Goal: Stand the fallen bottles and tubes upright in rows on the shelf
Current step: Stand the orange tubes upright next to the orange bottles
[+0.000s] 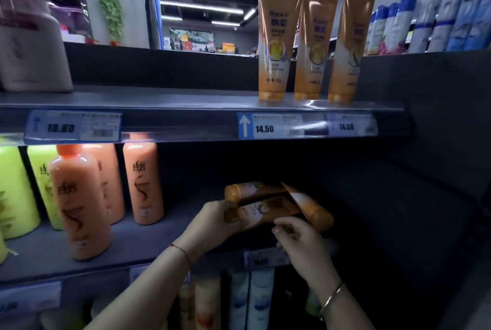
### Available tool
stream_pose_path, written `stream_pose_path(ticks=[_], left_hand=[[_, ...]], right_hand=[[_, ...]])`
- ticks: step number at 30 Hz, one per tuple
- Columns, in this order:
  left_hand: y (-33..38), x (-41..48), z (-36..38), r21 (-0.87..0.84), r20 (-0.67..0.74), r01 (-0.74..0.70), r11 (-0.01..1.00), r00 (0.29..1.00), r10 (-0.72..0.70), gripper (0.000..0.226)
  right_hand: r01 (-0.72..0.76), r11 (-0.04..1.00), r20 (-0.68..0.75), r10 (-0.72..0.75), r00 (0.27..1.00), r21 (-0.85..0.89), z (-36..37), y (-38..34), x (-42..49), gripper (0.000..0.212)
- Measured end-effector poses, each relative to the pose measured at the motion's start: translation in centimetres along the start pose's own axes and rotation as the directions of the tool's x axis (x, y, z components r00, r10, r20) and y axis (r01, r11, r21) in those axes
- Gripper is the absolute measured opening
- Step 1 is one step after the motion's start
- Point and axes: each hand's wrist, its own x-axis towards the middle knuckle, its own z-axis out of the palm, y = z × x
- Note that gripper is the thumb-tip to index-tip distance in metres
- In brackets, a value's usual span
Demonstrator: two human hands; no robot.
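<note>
left grip [212, 219] wraps the cap end of a fallen orange tube [261, 214] on the dim middle shelf [148, 234]; right grip [297, 239] pinches its body loosely. two more tubes [255, 191] lie beside it, three tubes [273, 37] upright above.

Price tags [281, 126] front the shelf edge; a hanging green plant [111, 10] shows behind, ceiling lights [202, 8] above

Orange-and-white tubes [268, 207] at the hands [212, 219]; peach bottles [79, 202] left, lime-green bottles [16, 191] beyond.
</note>
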Motion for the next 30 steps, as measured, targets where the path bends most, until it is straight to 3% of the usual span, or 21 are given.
stream_pose_path(ticks=[3, 6, 9, 11, 15, 19, 21, 23, 26, 30], left_hand=[[-0.4, -1.7, -0.1, -0.033, -0.128, -0.015, 0.999, 0.992, 0.010, 0.022], [0.2, -3.8, -0.2, -0.190, -0.242, -0.029, 0.981, 0.970, -0.018, 0.022], [1.3, -5.2, -0.1, -0.305, -0.297, -0.054, 0.951, 0.954, -0.041, 0.026], [1.3, -5.5, 0.2, -0.322, -0.311, -0.069, 0.944, 0.950, -0.037, 0.029], [0.7, -5.5, 0.2, -0.340, -0.238, -0.031, 0.940, 0.970, -0.054, 0.030], [0.1, -5.2, -1.0, -0.299, -0.047, -0.127, 0.946, 0.992, 0.118, 0.037], [-0.4, -3.7, -1.9, -0.240, -0.072, -0.195, 0.951, 0.981, 0.183, 0.029], [-1.1, -0.9, -2.3, -0.108, -0.183, -0.212, 0.971, 0.965, 0.190, 0.021], [-2.2, 3.7, -2.3, 0.018, -0.174, -0.075, 0.997, 0.982, 0.077, 0.031], [-1.8, 7.9, -1.4, 0.001, 0.054, 0.098, 0.995, 0.994, -0.098, 0.041]], right_hand=[[-0.049, 0.998, 0.003, 0.048, 0.999, 0.049, 1.3, -0.4, -0.1, 0.012], [-0.047, 0.999, 0.001, 0.047, 0.999, 0.019, 2.8, -1.9, -0.7, 0.019], [-0.011, 1.000, -0.034, 0.011, 0.999, 0.009, 4.1, -3.4, -1.0, 0.043], [-0.014, 0.996, -0.009, 0.015, 1.000, 0.088, 4.7, -4.2, -1.1, 0.039], [-0.063, 0.977, 0.026, 0.059, 0.998, 0.203, 5.7, -4.6, -0.6, 0.031], [-0.083, 0.962, -0.003, 0.087, 0.996, 0.258, 5.2, -4.6, 0.2, 0.023], [-0.084, 0.939, -0.013, 0.093, 0.996, 0.333, 4.2, -4.6, 0.5, 0.020], [-0.091, 0.928, -0.022, 0.106, 0.994, 0.362, 3.1, -4.2, 0.8, 0.020], [-0.108, 0.934, -0.017, 0.121, 0.993, 0.340, 1.8, -3.6, 1.3, 0.023], [-0.096, 0.934, -0.014, 0.107, 0.994, 0.344, 0.4, -3.3, 1.3, 0.030]])
